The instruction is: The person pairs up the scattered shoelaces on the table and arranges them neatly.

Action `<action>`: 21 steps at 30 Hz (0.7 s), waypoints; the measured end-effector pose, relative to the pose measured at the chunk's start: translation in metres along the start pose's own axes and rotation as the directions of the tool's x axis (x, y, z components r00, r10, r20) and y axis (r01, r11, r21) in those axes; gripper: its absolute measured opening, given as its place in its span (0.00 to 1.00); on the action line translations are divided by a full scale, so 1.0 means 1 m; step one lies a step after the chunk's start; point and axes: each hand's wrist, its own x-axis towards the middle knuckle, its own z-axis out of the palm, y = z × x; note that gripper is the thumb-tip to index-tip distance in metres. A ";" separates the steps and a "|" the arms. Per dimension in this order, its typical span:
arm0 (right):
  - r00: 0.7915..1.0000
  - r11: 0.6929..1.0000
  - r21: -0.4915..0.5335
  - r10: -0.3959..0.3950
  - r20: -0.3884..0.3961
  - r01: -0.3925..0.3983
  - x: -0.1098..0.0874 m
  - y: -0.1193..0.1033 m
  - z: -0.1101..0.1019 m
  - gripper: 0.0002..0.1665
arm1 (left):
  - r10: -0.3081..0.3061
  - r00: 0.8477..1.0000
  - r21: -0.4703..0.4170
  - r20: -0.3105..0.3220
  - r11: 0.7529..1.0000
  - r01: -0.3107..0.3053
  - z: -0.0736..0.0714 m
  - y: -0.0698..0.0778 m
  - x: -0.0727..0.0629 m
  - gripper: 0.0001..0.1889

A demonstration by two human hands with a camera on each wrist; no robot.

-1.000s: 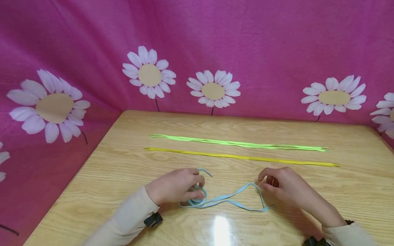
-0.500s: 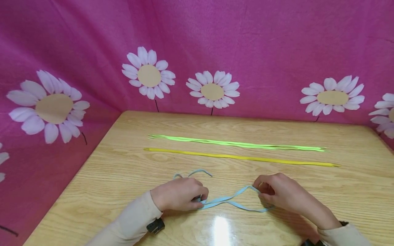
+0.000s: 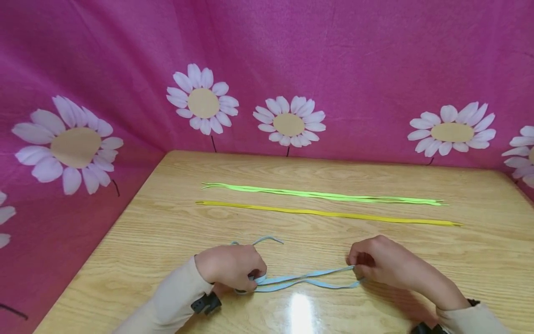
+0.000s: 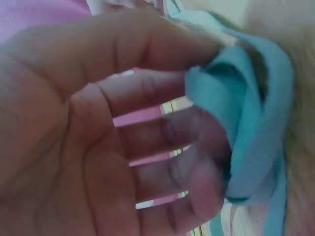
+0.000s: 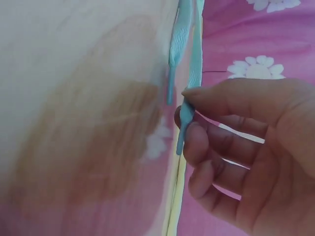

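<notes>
A light blue shoelace (image 3: 331, 285) runs in two strands across the table between the hands. My left hand (image 3: 229, 267) pinches its looped bundle (image 4: 241, 108) between thumb and fingers, low over the wood. Another thin blue end (image 3: 267, 238) curves out behind that hand. My right hand (image 3: 381, 258) pinches one strand close to its end, and the tip (image 5: 180, 140) sticks out below the fingers in the right wrist view. Beside it the second tip (image 5: 171, 88) hangs loose, outside the grip.
Farther back, a yellow shoelace (image 3: 313, 212) and bright green shoelaces (image 3: 333, 197) lie stretched out nearly parallel on the wooden table (image 3: 137, 241). A pink cloth (image 3: 354, 55) with white flowers stands behind and to the left.
My right hand has taken hold of a blue lace end. The left hand has closed on the bundle and shifted left and nearer; the strands between them are straighter.
</notes>
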 end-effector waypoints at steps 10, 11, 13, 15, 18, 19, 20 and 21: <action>0.982 0.989 -0.145 -0.014 -0.188 -0.014 -0.025 0.017 -0.039 0.17 | -0.107 0.993 -0.021 -0.051 0.994 0.106 -0.011 -0.011 -0.007 0.15; 0.976 0.985 -0.170 -0.019 -0.217 -0.019 -0.029 0.019 -0.044 0.18 | -0.102 0.993 -0.024 -0.056 0.995 0.100 -0.013 -0.012 -0.008 0.15; 0.964 0.976 -0.215 -0.019 -0.267 -0.041 -0.036 0.021 -0.054 0.19 | -0.081 0.994 -0.035 -0.069 0.996 0.079 -0.016 -0.012 -0.011 0.15; 0.951 0.962 -0.263 -0.018 -0.307 -0.067 -0.044 0.024 -0.062 0.20 | -0.051 0.995 -0.044 -0.086 0.998 0.047 -0.018 -0.013 -0.013 0.16; 0.935 0.944 -0.313 -0.017 -0.353 -0.101 -0.054 0.026 -0.073 0.22 | -0.015 0.993 -0.046 -0.118 0.999 0.010 -0.020 -0.014 -0.015 0.18; 0.931 0.939 -0.324 -0.013 -0.364 -0.113 -0.057 0.027 -0.075 0.22 | -0.007 0.992 -0.041 -0.126 0.999 0.002 -0.020 -0.015 -0.015 0.20; 0.927 0.934 -0.334 -0.012 -0.376 -0.123 -0.060 0.028 -0.078 0.23 | -0.002 0.991 -0.032 -0.136 0.999 -0.002 -0.020 -0.016 -0.015 0.20; 0.923 0.927 -0.347 -0.003 -0.384 -0.141 -0.063 0.029 -0.081 0.21 | -0.003 0.989 -0.022 -0.145 1.000 0.000 -0.021 -0.016 -0.015 0.21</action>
